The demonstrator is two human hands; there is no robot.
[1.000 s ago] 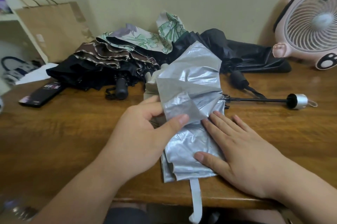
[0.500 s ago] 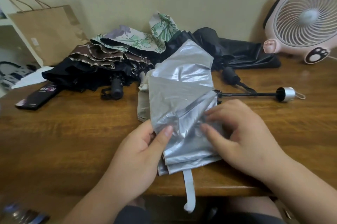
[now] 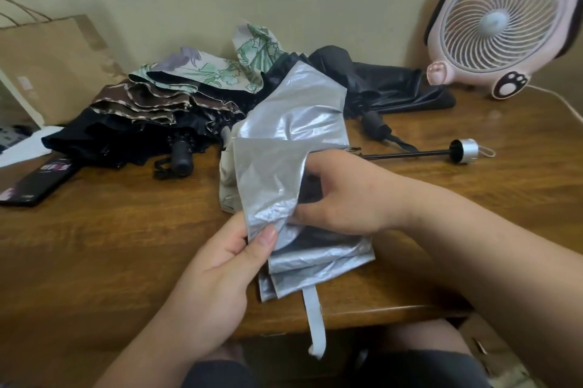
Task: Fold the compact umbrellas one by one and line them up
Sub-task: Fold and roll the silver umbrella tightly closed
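— Where do we see the silver umbrella (image 3: 293, 122)?
— At the near edge of the table (image 3: 110, 229); our left hand (image 3: 217, 274) pinches 1 flap under the thumb.
— And our right hand (image 3: 344, 195)?
— Curled on a fold, fingertips buried in cloth. The strap (image 3: 315, 318) hangs off the edge; the pile (image 3: 151, 109) behind overlaps, so we cannot count it.
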